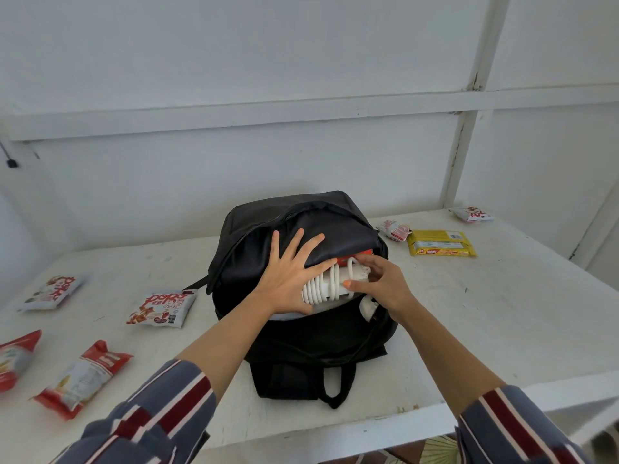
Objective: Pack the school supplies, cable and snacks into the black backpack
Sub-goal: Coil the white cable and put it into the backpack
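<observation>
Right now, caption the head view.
Left hand flat on the backpack flap, right hand gripping the coiled cable at its mouth, snacks on the table.

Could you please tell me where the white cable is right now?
In the head view, the coiled white cable sits in the open mouth of the black backpack, gripped by the right hand, beside the left hand.

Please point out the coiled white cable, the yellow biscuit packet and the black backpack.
coiled white cable [322, 286]: head view, on its loops.
yellow biscuit packet [441, 243]: head view, on its top face.
black fabric backpack [301, 356]: head view, on its front panel.
</observation>
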